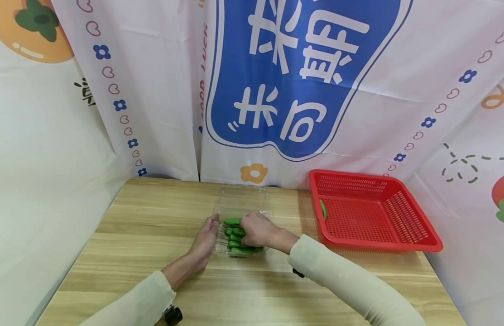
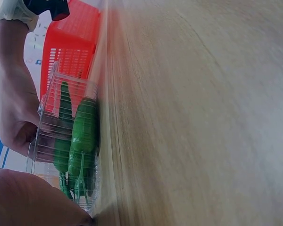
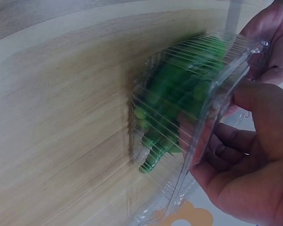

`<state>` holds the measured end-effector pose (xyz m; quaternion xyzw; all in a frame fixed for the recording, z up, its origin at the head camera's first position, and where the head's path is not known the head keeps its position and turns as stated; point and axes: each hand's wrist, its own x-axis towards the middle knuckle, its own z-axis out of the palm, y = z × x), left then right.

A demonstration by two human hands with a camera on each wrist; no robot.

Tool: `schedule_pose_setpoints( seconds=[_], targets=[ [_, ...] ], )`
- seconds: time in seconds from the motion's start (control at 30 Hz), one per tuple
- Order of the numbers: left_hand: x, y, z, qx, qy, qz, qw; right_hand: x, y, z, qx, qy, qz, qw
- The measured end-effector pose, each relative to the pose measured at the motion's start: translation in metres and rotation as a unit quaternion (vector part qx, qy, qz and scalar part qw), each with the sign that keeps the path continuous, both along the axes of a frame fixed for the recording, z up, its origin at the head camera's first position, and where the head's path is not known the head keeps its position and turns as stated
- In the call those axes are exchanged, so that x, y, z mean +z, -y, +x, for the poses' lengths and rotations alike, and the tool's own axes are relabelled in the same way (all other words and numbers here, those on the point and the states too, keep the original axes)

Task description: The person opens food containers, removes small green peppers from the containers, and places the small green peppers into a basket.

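A clear plastic clamshell box [image 1: 222,250] stands on the wooden table, its lid [image 1: 242,198] folded back toward the wall. Several green peppers [image 1: 237,244] lie side by side inside; through the ribbed wall in the left wrist view, peppers [image 2: 82,136] show their stems. My left hand [image 1: 204,240] rests along the box's left side with fingers extended. Over the right rim reaches my right hand [image 1: 261,231], its bent fingers down among the peppers. In the right wrist view, the right hand's [image 3: 252,155] fingertips are blurred behind the plastic, so any grip on a pepper is hidden.
To the right of the box sits a red plastic basket [image 1: 415,213] with one green pepper [image 1: 323,209] against its left wall. A printed cloth [image 1: 174,113] hangs behind the table [image 1: 146,217]. Dark devices are strapped at both wrists.
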<state>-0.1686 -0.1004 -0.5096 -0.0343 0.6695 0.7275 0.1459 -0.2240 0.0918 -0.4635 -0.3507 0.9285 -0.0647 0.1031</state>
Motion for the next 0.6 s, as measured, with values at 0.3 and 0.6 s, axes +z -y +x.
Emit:
schedule_pose_setpoints(
  seconds=[0.3, 0.6],
  targets=[
    [-0.0001, -0.0010, 0.0010, 0.003, -0.001, 0.003, 1.0000, -0.0020, -0.0025, 0.0000, -0.002, 0.003, -0.028, 0.9996],
    [0.0000, -0.0013, 0.0001, 0.009, 0.000, 0.002, 1.0000, 0.0014, -0.0061, -0.0018, 0.010, 0.013, -0.047, 0.9988]
  ],
)
